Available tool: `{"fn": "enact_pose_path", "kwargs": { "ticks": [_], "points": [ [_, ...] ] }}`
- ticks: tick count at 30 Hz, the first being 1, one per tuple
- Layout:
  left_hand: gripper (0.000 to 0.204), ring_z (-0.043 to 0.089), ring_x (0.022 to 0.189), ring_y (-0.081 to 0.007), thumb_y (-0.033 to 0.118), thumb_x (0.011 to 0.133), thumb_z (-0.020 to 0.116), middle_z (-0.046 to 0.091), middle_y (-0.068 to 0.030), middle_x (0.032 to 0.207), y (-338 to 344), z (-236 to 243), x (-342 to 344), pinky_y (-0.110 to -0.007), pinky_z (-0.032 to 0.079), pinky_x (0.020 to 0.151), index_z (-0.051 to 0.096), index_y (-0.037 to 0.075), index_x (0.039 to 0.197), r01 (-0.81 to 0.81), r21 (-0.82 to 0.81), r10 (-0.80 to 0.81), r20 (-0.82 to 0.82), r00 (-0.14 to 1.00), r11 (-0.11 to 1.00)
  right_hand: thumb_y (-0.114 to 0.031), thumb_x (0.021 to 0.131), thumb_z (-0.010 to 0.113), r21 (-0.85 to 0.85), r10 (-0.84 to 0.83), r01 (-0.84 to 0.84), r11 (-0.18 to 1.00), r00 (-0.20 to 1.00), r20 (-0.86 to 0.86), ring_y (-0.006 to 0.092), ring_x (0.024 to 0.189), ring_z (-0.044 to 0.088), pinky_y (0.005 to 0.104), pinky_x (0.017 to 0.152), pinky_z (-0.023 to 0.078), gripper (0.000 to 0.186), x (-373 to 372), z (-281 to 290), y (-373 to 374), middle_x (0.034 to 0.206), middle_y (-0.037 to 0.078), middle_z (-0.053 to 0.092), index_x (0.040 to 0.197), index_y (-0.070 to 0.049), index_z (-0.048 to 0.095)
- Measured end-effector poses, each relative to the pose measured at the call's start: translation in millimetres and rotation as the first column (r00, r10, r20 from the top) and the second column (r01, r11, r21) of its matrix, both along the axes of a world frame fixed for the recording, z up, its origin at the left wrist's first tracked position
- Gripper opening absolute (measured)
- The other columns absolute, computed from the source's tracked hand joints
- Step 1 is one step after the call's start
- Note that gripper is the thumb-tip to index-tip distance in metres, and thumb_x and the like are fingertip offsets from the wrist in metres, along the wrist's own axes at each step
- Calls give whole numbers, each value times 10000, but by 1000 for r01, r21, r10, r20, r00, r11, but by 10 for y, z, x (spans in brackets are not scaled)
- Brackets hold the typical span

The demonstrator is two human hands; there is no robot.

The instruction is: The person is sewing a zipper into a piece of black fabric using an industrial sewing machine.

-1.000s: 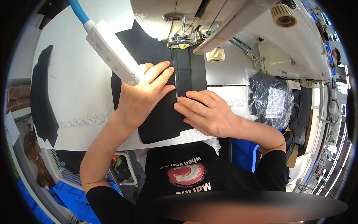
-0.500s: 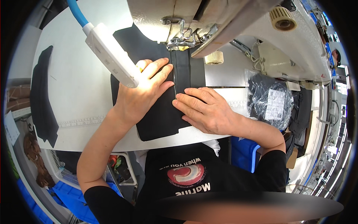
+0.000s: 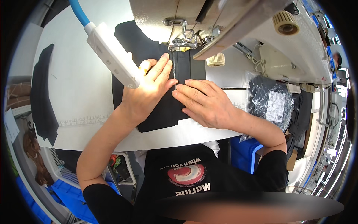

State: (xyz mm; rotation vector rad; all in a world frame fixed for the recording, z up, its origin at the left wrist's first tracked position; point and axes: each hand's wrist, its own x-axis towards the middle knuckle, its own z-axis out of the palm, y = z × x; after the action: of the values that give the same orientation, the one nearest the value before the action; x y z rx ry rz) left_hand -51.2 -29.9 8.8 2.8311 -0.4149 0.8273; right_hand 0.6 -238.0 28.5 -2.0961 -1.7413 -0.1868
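Using the presser foot [image 3: 182,45] as reference. Black cloth [image 3: 158,117] is lying under it and toward the person, with a zipper [image 3: 174,71] running straight back from it.

Left hand [image 3: 143,93] is pressing flat left of the zipper, near the foot; fingers lying close together, thumb spread. Right hand [image 3: 209,106] is resting its fingertips by the zipper, farther from the foot. Neither is visibly clamping; can't tell if the right thumb is pinching.

Progress, my read: far stretch is sitting at or past the foot, near stretch is waiting in front, not under it yet. Stitches aren't showing, can't confirm.

Clearance: near cloth edge is stopping short of the table [image 3: 85,100] front. Lamp [image 3: 112,54] is hanging over the left hand, probably limiting lift. Left of the foot, bare table is reaching a dark strip [image 3: 41,97]; right, a plastic bag [image 3: 257,100] is sitting well apart.
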Motion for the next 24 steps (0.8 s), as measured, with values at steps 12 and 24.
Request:
{"fn": "enact_pose_path", "kwargs": {
  "ticks": [12, 24],
  "points": [
    [345, 610, 954, -195, 214, 765, 756, 656, 15, 1212, 2, -17, 18, -590, 273, 1035, 695, 97, 1085, -34, -31, 32, -50, 998, 999, -175, 740, 731, 20, -31, 31, 999, 999, 11, 249, 1088, 546, 372, 895, 471, 471, 102, 7, 65, 1132, 63, 580, 1162, -13, 597],
    [329, 604, 855, -160, 183, 697, 759, 688, -14, 1102, 68, -9, 65, -575, 363, 984, 712, 82, 1006, 27, -49, -26, 21, 999, 998, -177, 741, 727, 24, -53, 52, 998, 998, 46, 238, 1079, 560, 355, 887, 490, 461, 195, -2, 114, 1099, 76, 614, 1161, -21, 615]
  ]
}}
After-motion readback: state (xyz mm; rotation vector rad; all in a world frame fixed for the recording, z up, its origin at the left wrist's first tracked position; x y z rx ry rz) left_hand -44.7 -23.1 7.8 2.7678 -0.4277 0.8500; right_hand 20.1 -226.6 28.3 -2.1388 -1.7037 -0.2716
